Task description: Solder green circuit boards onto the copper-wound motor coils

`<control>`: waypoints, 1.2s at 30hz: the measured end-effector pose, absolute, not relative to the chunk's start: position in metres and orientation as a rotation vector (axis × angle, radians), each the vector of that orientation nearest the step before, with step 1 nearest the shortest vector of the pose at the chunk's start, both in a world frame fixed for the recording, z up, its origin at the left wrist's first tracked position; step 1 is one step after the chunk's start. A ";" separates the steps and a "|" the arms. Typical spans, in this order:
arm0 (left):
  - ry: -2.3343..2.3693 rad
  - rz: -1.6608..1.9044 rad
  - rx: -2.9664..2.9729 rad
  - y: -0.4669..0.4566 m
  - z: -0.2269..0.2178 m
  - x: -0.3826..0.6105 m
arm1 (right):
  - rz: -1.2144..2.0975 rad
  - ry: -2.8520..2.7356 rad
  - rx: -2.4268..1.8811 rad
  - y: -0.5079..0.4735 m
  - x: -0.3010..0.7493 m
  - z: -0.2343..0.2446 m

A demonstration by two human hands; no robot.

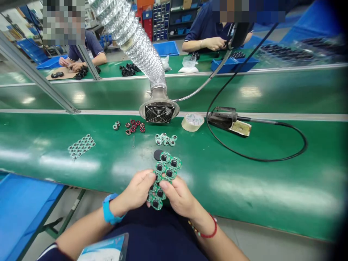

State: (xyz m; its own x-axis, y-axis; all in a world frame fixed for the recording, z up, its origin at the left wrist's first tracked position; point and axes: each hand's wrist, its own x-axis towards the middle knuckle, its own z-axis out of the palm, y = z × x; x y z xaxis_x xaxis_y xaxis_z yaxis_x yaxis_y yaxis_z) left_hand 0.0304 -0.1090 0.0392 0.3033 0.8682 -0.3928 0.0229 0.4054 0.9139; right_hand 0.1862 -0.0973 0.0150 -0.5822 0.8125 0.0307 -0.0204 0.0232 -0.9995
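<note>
A panel of joined round green circuit boards (169,173), each visible board carrying a dark round part (173,163) near its middle, is held between both hands at the desk's (244,188) near edge. Its boards sit in two staggered columns; the fingers hide some of them. The panel slants, its upper end pointing toward the desk's far edge and slightly right, its lower end showing against dark clothing beyond the near edge. The component side faces up.

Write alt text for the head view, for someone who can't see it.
A person's left hand and right hand hold a sheet of round green circuit boards at a green workbench. Beyond are a fan, tape roll and soldering iron.
</note>
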 end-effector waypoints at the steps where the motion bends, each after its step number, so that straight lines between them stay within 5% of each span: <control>1: 1.086 0.708 0.947 -0.111 0.041 0.029 | 1.649 -1.633 -0.799 -0.102 0.182 0.014; 15: 1.031 0.904 0.929 -0.114 0.016 0.000 | 1.556 -1.637 -1.105 -0.106 0.154 0.019; 24: 1.148 0.850 0.999 -0.113 -0.006 -0.017 | 1.189 -1.720 -1.555 -0.080 0.128 0.011; 36: 0.864 0.322 0.917 -0.064 0.022 -0.074 | 1.414 -1.745 -1.314 -0.021 0.123 0.028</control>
State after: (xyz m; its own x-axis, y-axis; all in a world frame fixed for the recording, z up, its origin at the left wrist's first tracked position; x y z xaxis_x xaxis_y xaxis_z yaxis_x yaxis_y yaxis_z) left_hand -0.0738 -0.0643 0.0224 0.6314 0.5822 -0.5123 0.1044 0.5908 0.8001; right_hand 0.1233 -0.0211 0.0281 -0.3843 0.9083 -0.1652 0.3496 -0.0224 -0.9366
